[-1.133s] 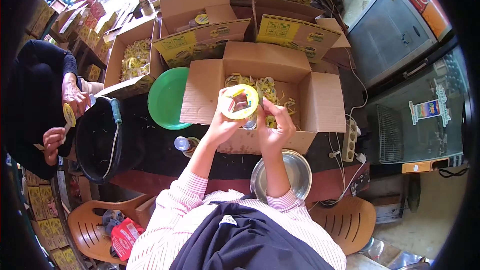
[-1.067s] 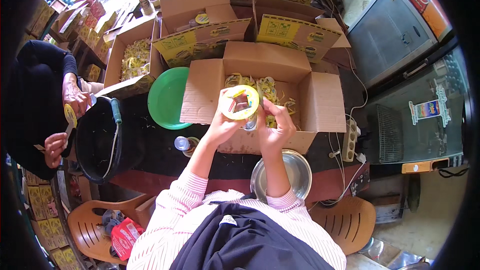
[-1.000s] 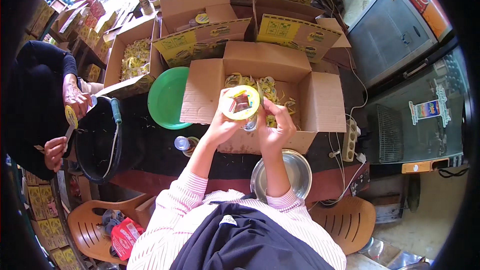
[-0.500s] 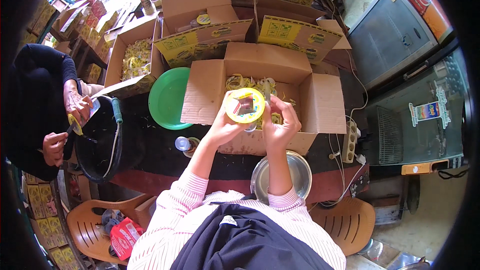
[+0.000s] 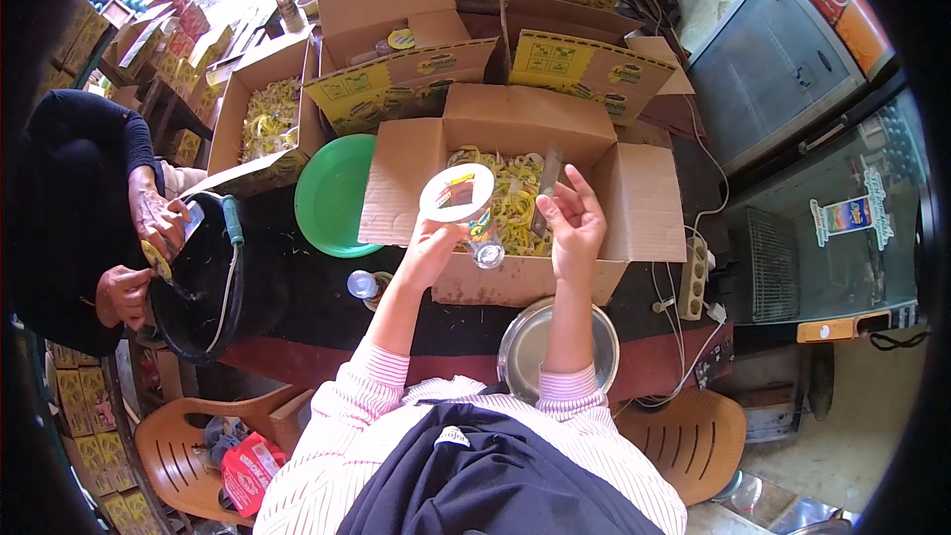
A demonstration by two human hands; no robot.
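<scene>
My left hand (image 5: 432, 254) is closed around a clear plastic cup (image 5: 482, 230). The cup is tilted, and its sealed film top has a cut opening in the middle. Between the fingers and thumb of my right hand (image 5: 577, 233) is a flat metal blade, apparently a knife (image 5: 548, 188), held upright just right of the cup and apart from it. Both hands are over an open cardboard box (image 5: 540, 114). Inside it lies a heap of yellow and white ring-shaped scraps (image 5: 515, 193).
A green basin (image 5: 337, 198), a capped bottle (image 5: 364, 285) and a steel bowl (image 5: 517, 367) stand around the box. At left, a co-worker's hands (image 5: 139, 267) hold a yellow-topped piece beside a black bucket (image 5: 223, 307). More cartons (image 5: 406, 89) stand behind; a power strip (image 5: 695, 277) lies at right.
My left hand has lowered slightly leftward and tilted the cup, so its side shows. My right hand has drawn the blade away from the cup's rim to the right.
</scene>
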